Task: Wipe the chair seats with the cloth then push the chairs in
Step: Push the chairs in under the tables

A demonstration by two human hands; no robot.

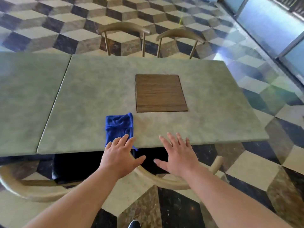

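Fingers: spread wide on both hands, nothing grasped
Left hand (120, 155): laid over near end of blue cloth (119, 126)
Right hand (176, 155): held right of cloth
Cloth: laid at near edge of surface (98, 89)

We see a matt, mottled stone-look bench (98, 89) with a wood-grain panel (160, 92), soft blue cloth (119, 127) at seven o'clock, glossy marble floor (256, 168).

Near chair seats (79, 167) hidden under table (98, 89).
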